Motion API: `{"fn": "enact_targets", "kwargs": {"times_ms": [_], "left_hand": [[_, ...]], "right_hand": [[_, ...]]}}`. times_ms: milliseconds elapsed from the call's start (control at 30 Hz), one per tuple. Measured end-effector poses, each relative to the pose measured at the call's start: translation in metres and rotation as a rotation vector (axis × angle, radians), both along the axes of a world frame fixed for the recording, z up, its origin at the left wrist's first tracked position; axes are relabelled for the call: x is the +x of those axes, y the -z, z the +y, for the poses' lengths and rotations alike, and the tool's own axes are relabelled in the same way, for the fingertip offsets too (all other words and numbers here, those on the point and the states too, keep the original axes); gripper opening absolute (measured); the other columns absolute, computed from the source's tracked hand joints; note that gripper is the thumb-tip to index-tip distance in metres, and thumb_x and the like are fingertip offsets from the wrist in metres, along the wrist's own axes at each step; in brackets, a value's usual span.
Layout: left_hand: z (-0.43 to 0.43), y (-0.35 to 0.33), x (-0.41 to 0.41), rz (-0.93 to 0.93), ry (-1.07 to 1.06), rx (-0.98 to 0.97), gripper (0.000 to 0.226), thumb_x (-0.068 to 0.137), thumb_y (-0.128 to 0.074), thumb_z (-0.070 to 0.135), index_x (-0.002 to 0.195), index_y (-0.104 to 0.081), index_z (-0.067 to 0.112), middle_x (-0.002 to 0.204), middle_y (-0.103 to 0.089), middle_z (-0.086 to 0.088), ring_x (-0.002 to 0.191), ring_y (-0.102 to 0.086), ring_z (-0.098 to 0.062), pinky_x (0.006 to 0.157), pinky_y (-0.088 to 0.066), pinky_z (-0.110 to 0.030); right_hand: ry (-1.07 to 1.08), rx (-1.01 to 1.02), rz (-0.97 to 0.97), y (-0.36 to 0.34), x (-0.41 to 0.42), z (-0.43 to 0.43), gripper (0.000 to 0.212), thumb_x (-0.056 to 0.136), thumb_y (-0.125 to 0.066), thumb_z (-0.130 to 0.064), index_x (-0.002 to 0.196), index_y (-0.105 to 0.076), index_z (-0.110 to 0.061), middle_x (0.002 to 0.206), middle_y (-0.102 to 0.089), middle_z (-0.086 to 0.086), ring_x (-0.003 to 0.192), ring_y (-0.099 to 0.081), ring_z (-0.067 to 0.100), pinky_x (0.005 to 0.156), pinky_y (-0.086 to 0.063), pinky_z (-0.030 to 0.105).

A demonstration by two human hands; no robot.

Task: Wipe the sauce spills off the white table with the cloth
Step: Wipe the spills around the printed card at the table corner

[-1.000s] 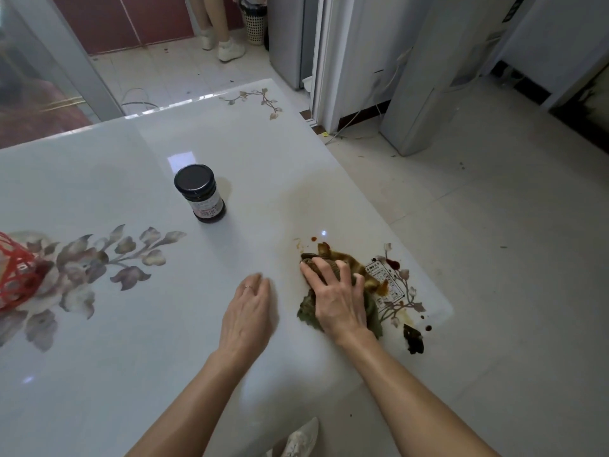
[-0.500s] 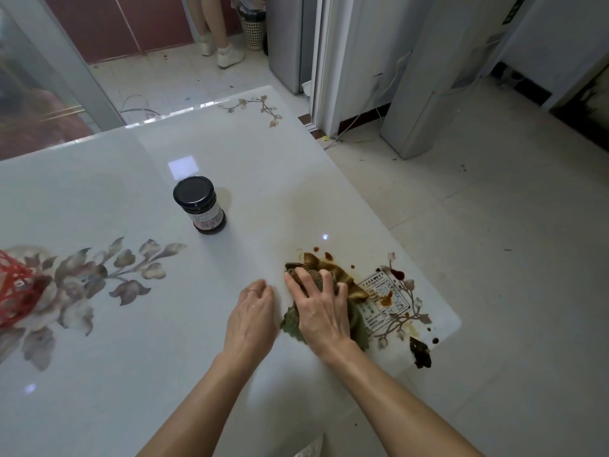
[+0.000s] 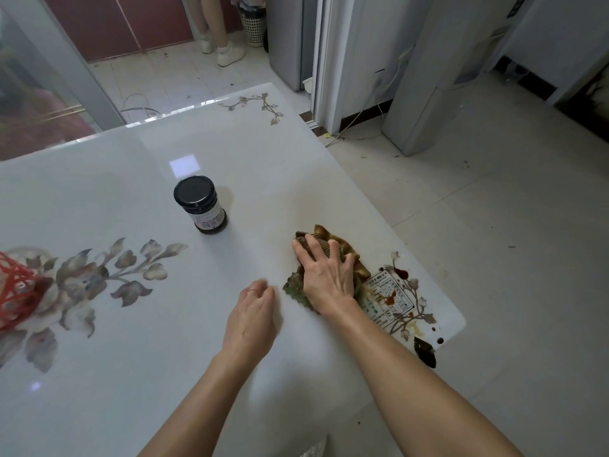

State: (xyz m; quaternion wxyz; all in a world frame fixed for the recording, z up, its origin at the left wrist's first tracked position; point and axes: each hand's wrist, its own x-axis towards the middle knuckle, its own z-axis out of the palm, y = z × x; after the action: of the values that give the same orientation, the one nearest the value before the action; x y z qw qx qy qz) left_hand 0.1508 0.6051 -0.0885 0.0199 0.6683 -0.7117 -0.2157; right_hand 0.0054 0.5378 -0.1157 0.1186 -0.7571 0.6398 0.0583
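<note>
Sauce spills (image 3: 402, 273) spot glossy white table (image 3: 263, 166) beside tiled floor (image 3: 494, 225).

One jar (image 3: 201, 206), one cloth (image 3: 324, 234), two hands (image 3: 252, 319) (image 3: 326, 278) (bare).

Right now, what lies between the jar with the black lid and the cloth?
Nothing: only bare table between jar and cloth, seen in the head view.

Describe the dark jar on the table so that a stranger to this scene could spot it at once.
Start at the white table with flower prints that fills the left of the view. Beyond and to the left of the right hand pressing the cloth stands the jar. It alone is dark, with a black lid and a barcode label.
</note>
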Motion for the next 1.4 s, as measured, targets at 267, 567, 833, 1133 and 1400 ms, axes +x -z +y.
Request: {"fn": "enact_targets", "kwargs": {"times_ms": [267, 567, 833, 1133, 1400], "left_hand": [[-0.001, 0.001, 0.001, -0.005, 0.023, 0.003, 0.044, 0.083, -0.045, 0.005, 0.126, -0.049, 0.01, 0.144, -0.035, -0.007, 0.127, -0.037, -0.027, 0.1, -0.036, -0.028], [0.001, 0.003, -0.002, -0.022, 0.005, -0.012, 0.046, 0.083, -0.042, 0.003, 0.129, -0.045, 0.011, 0.146, -0.031, -0.006, 0.13, -0.033, -0.026, 0.099, -0.037, -0.027], [0.002, 0.004, -0.006, -0.046, 0.001, 0.009, 0.048, 0.082, -0.044, 0.003, 0.129, -0.043, 0.011, 0.146, -0.029, -0.006, 0.131, -0.03, -0.026, 0.096, -0.039, -0.024], [0.002, 0.008, -0.009, -0.092, 0.012, 0.012, 0.051, 0.081, -0.045, 0.003, 0.132, -0.04, 0.009, 0.145, -0.028, -0.007, 0.132, -0.028, -0.026, 0.096, -0.039, -0.023], [0.002, 0.005, -0.015, -0.149, 0.013, 0.024, 0.051, 0.081, -0.046, 0.004, 0.131, -0.038, 0.008, 0.142, -0.029, -0.007, 0.13, -0.029, -0.026, 0.089, -0.043, -0.025]], "right_hand": [[0.008, -0.02, 0.02, 0.003, -0.004, 0.011, 0.07, 0.097, -0.039, -0.015, 0.156, -0.008, -0.035, 0.164, -0.008, -0.004, 0.14, -0.016, 0.035, 0.103, -0.025, 0.055], [0.051, -0.046, 0.036, 0.004, -0.014, 0.03, 0.07, 0.097, -0.041, -0.015, 0.157, -0.011, -0.033, 0.163, -0.012, -0.002, 0.14, -0.019, 0.035, 0.103, -0.027, 0.058], [0.179, -0.029, 0.05, 0.002, -0.015, 0.028, 0.07, 0.096, -0.04, -0.015, 0.157, -0.008, -0.03, 0.163, -0.009, -0.001, 0.138, -0.019, 0.034, 0.102, -0.027, 0.055], [0.254, -0.012, 0.058, 0.0, -0.026, 0.005, 0.072, 0.096, -0.044, -0.019, 0.157, -0.007, -0.03, 0.163, -0.008, 0.0, 0.137, -0.018, 0.035, 0.101, -0.03, 0.054], [0.217, -0.04, 0.025, 0.001, -0.043, -0.004, 0.06, 0.1, -0.039, -0.032, 0.155, -0.016, -0.033, 0.162, -0.015, 0.0, 0.136, -0.023, 0.034, 0.099, -0.034, 0.054]]}}
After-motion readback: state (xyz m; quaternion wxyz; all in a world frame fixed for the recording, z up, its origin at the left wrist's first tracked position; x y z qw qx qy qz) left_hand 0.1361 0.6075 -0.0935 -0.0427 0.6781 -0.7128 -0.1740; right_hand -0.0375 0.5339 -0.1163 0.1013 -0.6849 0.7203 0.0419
